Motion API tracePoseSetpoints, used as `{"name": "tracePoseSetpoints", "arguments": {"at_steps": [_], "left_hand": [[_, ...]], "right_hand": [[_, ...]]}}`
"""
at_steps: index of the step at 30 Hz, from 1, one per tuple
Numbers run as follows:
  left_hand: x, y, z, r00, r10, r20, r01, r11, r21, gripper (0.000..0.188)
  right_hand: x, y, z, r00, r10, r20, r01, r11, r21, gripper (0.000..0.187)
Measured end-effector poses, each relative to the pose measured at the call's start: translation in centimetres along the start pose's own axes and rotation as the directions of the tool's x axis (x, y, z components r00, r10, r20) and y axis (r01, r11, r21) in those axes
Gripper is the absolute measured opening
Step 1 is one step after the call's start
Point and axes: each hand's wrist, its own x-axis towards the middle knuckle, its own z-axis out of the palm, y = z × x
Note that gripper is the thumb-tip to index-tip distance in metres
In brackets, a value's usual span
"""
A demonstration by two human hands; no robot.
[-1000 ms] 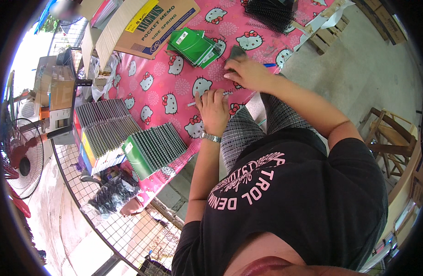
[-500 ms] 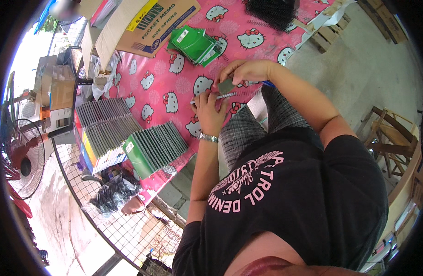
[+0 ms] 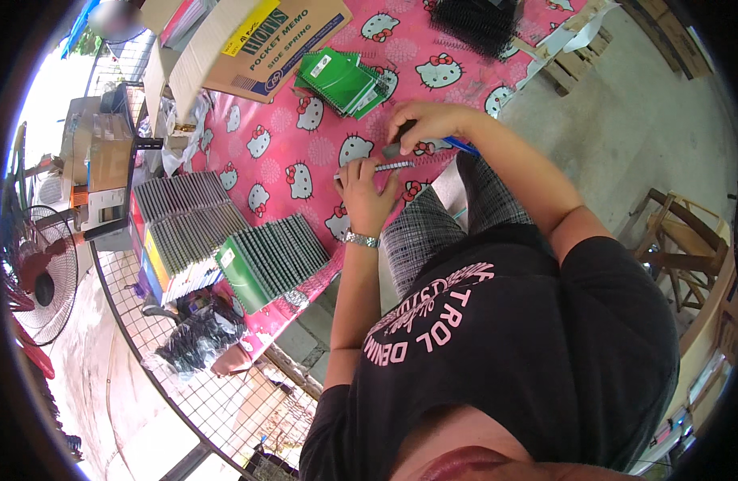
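A pink-covered table [image 3: 277, 188] stands above a grey concrete floor [image 3: 598, 132]. At right is a wooden chair [image 3: 683, 260]; at left, a round fan [image 3: 42, 285] near stacked cardboard boxes [image 3: 110, 152]. Black wire mesh [image 3: 216, 393] spans the lower left, and bright daylight floods that side.

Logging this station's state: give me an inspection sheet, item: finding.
Surface: pink patterned cover.
Job's things: narrow white strip, thin coil at its right end; dark flat piece; green notebooks, loosely piled; notebook stack; black coils.
Clutter: open cardboard box; blue item by right wrist.
Hands: left hand on the strip; right hand holds the dark piece.
Cables: nothing clearly seen.
Surroundings: fan left; wooden furniture right.
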Motion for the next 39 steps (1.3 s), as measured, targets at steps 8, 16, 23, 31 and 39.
{"name": "tracePoseSetpoints", "arguments": {"at_steps": [8,16,23,31,39], "left_hand": [[0.6,-3.6,-1.0,0.999,-0.033,-0.038,0.027,0.991,-0.129,0.036],[1.3,-4.3,-1.0,0.981,-0.174,0.086,0.193,0.897,-0.397,0.032],[0.9,-5.2,-0.6,0.963,-0.236,0.132,0.270,0.798,-0.539,0.026],[0.5,-3.2,0.4,0.861,-0.491,0.134,0.339,0.356,-0.871,0.021],[-1.9,-4.0,1.1,0.792,-0.588,0.163,0.431,0.348,-0.833,0.020]], "right_hand": [[2.3,0.6,0.6,0.999,-0.040,0.004,0.038,0.980,0.196,0.029],[2.7,-0.2,1.3,0.998,-0.032,0.056,0.023,0.988,0.154,0.030],[3.3,0.1,0.5,0.999,0.020,-0.037,-0.028,0.969,-0.244,0.033],[-2.7,3.1,-7.8,0.576,-0.499,-0.648,-0.534,0.370,-0.760,0.057],[-7.3,6.4,4.5,0.788,-0.446,-0.424,-0.446,0.061,-0.893,0.058]]}}
